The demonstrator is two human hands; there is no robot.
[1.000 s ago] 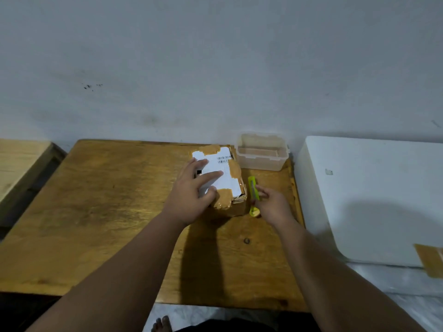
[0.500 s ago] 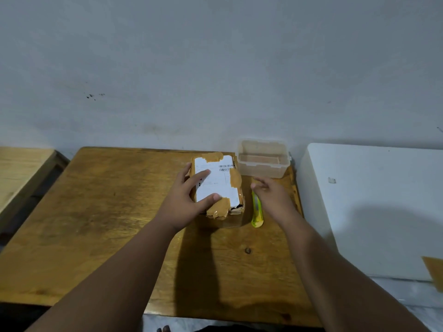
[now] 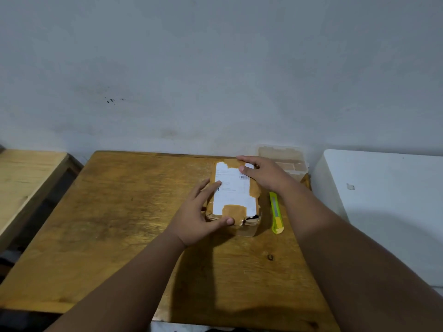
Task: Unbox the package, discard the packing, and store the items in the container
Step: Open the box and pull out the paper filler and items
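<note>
Left hand (image 3: pixel 194 219): spread against the package (image 3: pixel 236 200), palm at its left side, fingers reaching onto the white label, thumb pressed on the brown tape at the near end; it braces the package rather than closing round it

Right hand (image 3: pixel 265 174): laid flat, fingers extended, on the far right part of the package top, fingertips at the strip of tape on the far edge; not clenched, gripping nothing

Package: small cardboard box, sealed with brown tape, white shipping label with a barcode covering most of its top; the near end looks frayed or torn, dark gap showing under the tape; it stands on the bench (image 3: pixel 124 224) toward the far right part of the surface

Utility knife (image 3: pixel 275 213): yellow-green, lying flat on the bench just right of the package, lengthwise parallel to it, under the right forearm but untouched by either hand

Container (image 3: pixel 291 161): clear plastic tub, open-topped, just beyond and to the right of the package at the bench's far right corner, partly hidden by the right hand; contents cannot be made out

White box (image 3: pixel 383 202): large, right of the package, off the bench edge

Second wooden surface (image 3: pixel 24 178): paler, well to the left of the package

Wall (image 3: pixel 215 68): grey, behind the package, a few dark specks
</note>
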